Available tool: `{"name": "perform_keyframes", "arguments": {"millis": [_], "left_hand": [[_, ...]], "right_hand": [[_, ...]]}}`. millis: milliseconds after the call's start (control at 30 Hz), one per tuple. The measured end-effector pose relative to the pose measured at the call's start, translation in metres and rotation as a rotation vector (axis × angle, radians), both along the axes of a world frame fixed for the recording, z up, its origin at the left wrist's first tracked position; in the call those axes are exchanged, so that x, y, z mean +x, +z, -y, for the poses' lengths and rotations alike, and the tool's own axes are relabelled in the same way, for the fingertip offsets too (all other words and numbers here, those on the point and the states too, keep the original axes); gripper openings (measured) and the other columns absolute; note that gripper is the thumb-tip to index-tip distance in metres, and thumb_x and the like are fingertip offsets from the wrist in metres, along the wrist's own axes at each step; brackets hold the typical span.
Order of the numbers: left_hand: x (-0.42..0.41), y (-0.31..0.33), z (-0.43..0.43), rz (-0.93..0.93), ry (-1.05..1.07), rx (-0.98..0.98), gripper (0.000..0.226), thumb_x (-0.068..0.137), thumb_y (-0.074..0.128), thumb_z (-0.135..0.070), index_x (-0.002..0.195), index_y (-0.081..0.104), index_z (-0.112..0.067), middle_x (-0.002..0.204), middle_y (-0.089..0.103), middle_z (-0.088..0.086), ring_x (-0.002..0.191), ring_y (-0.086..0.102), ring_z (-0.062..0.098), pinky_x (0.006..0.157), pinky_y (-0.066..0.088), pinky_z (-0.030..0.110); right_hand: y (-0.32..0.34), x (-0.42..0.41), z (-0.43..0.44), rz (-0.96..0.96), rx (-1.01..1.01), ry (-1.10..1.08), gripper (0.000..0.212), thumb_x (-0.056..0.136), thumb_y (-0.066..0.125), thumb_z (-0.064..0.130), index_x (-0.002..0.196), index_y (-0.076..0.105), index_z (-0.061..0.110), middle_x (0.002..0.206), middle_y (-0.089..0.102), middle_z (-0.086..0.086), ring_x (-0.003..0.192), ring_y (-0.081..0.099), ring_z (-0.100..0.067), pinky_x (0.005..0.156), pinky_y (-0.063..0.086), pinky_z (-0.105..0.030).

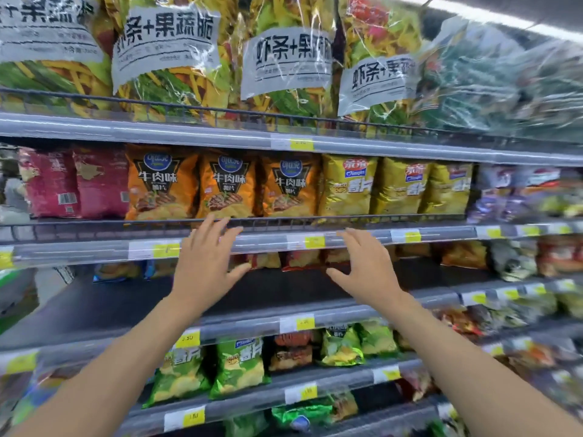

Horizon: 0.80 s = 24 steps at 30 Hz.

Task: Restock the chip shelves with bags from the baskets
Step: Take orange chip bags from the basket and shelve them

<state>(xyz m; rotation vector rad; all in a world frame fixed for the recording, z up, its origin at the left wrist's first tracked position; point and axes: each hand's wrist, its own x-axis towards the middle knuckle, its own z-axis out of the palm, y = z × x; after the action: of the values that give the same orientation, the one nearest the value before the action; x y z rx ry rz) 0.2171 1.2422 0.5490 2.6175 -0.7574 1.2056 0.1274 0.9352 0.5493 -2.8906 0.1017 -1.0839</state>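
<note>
we count mid-frame: 3 orange bags (pixel 225 186) | 3 yellow bags (pixel 400 187) | 2 pink bags (pixel 101 181) | left hand (pixel 205 266), right hand (pixel 367 272): fingers spread, holding nothing

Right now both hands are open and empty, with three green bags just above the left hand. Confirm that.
Wrong colour: the head view shows the three bags above the left hand are orange. It and the right hand are open and empty.

White labels on the clear bags (pixel 167 36), top and far, read 虾条+果蔬脆. Below them, the orange bags (pixel 225 187) read 牛肉味 薯片, and the yellow bags (pixel 350 187) to their right read 薯片. The near green bags (pixel 241 364) also read 薯片. A yellow price tag (pixel 187 338) just above them reads 3.50. The other tags are too blurred to read.
</note>
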Motion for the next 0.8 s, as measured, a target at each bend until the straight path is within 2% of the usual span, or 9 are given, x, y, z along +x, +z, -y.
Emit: {"name": "perform_keyframes", "arguments": {"millis": [133, 267, 500, 567, 733, 800], "left_hand": [[-0.049, -0.046, 0.087, -0.047, -0.107, 0.077, 0.079, 0.087, 0.071, -0.063, 0.151, 0.05, -0.021, 0.16, 0.045, 0.01, 0.153, 0.034, 0.035, 0.12, 0.035, 0.055], [-0.102, -0.098, 0.174, -0.151, -0.25, 0.135, 0.082, 0.089, 0.068, -0.066, 0.156, 0.044, -0.025, 0.167, 0.034, 0.005, 0.158, 0.025, 0.03, 0.123, 0.03, 0.054], [-0.202, -0.185, 0.32, -0.241, -0.507, 0.271, 0.082, 0.085, 0.072, -0.066, 0.151, 0.052, -0.023, 0.162, 0.043, 0.008, 0.153, 0.035, 0.033, 0.121, 0.035, 0.057], [-0.225, -0.207, 0.358, -0.274, -0.588, 0.307, 0.082, 0.084, 0.072, -0.067, 0.151, 0.052, -0.024, 0.163, 0.042, 0.007, 0.154, 0.034, 0.032, 0.12, 0.035, 0.058], [-0.271, -0.257, 0.449, -0.383, -0.72, 0.429, 0.084, 0.089, 0.065, -0.068, 0.159, 0.038, -0.029, 0.17, 0.027, 0.002, 0.16, 0.017, 0.028, 0.128, 0.018, 0.057], [-0.282, -0.276, 0.483, -0.426, -0.763, 0.457, 0.084, 0.086, 0.069, -0.066, 0.156, 0.042, -0.028, 0.168, 0.033, 0.004, 0.158, 0.024, 0.029, 0.126, 0.024, 0.057]], "right_hand": [[-0.044, -0.071, 0.07, -0.118, 0.015, -0.11, 0.087, 0.086, 0.067, 0.064, 0.156, 0.037, 0.023, 0.162, 0.036, -0.002, 0.15, 0.031, -0.025, 0.122, 0.028, -0.05], [-0.091, -0.155, 0.134, -0.204, 0.059, -0.204, 0.083, 0.087, 0.063, 0.064, 0.155, 0.037, 0.026, 0.162, 0.032, 0.0, 0.151, 0.028, -0.026, 0.122, 0.026, -0.051], [-0.176, -0.308, 0.223, -0.357, 0.197, -0.482, 0.081, 0.09, 0.058, 0.063, 0.158, 0.028, 0.03, 0.167, 0.023, 0.003, 0.154, 0.018, -0.021, 0.126, 0.017, -0.05], [-0.196, -0.348, 0.244, -0.387, 0.236, -0.561, 0.08, 0.091, 0.057, 0.061, 0.158, 0.028, 0.029, 0.167, 0.022, 0.003, 0.154, 0.018, -0.021, 0.126, 0.015, -0.049], [-0.241, -0.423, 0.293, -0.443, 0.33, -0.752, 0.085, 0.083, 0.056, 0.062, 0.157, 0.034, 0.026, 0.164, 0.029, -0.001, 0.152, 0.025, -0.025, 0.123, 0.019, -0.049], [-0.257, -0.444, 0.314, -0.461, 0.377, -0.814, 0.084, 0.081, 0.057, 0.061, 0.155, 0.037, 0.027, 0.163, 0.032, -0.001, 0.152, 0.026, -0.025, 0.123, 0.018, -0.05]]}}
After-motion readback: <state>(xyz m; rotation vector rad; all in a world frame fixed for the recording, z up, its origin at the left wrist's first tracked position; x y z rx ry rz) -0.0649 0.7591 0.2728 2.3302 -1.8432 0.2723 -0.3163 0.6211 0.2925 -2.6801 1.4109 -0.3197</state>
